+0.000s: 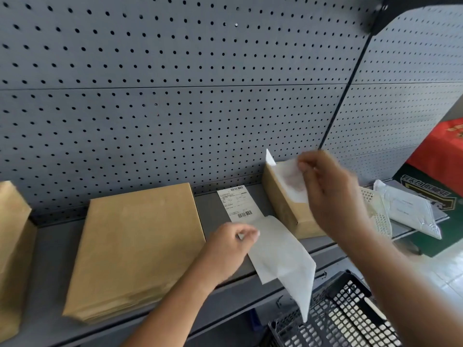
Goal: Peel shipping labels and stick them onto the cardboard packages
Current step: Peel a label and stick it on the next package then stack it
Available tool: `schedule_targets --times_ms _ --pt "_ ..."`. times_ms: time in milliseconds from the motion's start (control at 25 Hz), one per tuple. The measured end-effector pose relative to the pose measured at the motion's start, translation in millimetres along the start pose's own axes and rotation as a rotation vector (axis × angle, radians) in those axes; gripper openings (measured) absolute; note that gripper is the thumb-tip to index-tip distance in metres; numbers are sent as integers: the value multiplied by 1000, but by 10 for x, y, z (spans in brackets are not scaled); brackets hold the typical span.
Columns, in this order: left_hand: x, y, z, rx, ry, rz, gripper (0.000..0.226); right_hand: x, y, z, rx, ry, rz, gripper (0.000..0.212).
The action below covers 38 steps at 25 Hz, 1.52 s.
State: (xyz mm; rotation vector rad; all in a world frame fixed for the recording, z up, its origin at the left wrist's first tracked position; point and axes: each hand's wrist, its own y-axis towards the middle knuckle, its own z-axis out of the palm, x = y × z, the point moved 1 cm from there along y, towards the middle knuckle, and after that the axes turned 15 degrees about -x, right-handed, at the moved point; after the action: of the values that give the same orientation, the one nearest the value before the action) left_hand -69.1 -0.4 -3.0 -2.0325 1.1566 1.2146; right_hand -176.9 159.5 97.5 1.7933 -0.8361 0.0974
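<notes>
A strip of labels lies on the grey shelf (220, 204); its far part is a printed shipping label (236, 202) with barcodes. My left hand (229, 244) pinches the strip's white backing paper (280, 256), which hangs off the shelf's front edge. My right hand (330, 191) holds a peeled label (290, 181), blank side toward me, up over a small cardboard box (283, 209) at the shelf's right. A large flat cardboard package (135, 246) lies left of the strip. Another cardboard package (12, 234) stands at the far left edge.
A grey pegboard wall (175, 96) rises behind the shelf. A black mesh basket (350, 314) sits below at the bottom right. White poly mailers (406, 209) and a perforated white sheet (375, 209) lie at the shelf's right end, before a red and green carton (441, 156).
</notes>
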Motion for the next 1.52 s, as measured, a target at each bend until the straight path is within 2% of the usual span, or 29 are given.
schedule_targets --times_ms 120,160,240,320,440,520,640,720,760,880,1000,1120,1240,1520 --pt "-194 51 -173 -5 -590 -231 57 173 -451 69 62 63 -132 14" --pt "-233 63 -223 -5 -708 -286 62 208 -583 98 84 88 -162 15" --pt "-248 62 -308 -7 -783 -319 60 257 -784 179 136 127 -210 13" --pt "-242 31 -386 -23 -778 -309 45 305 -878 236 214 141 -238 12" --pt "-161 -9 -516 -116 -712 -291 28 387 -888 261 387 213 -224 26" --pt "-101 -27 -616 -181 -701 -298 24 450 -840 282 421 330 -80 34" --pt "-20 -69 -792 -243 -705 -320 21 471 -679 485 292 404 272 19" --pt "59 -93 -907 -276 -691 -327 21 511 -576 710 422 466 595 15" --pt "93 -106 -962 -290 -684 -330 21 549 -552 815 501 500 687 15" --pt "208 -164 -1162 -338 -673 -338 20 718 -551 1081 622 594 801 17" --pt "361 -219 -1400 -421 -573 -314 19 903 -578 1300 677 634 827 18" --pt "596 -230 -1649 -545 -343 -277 20 1042 -633 1537 713 645 846 18" --pt "838 -186 -1829 -621 -48 -217 25 1136 -701 1763 740 553 764 18" --pt "1099 0 -1837 -568 331 -204 28 1081 -881 2080 762 258 556 7"
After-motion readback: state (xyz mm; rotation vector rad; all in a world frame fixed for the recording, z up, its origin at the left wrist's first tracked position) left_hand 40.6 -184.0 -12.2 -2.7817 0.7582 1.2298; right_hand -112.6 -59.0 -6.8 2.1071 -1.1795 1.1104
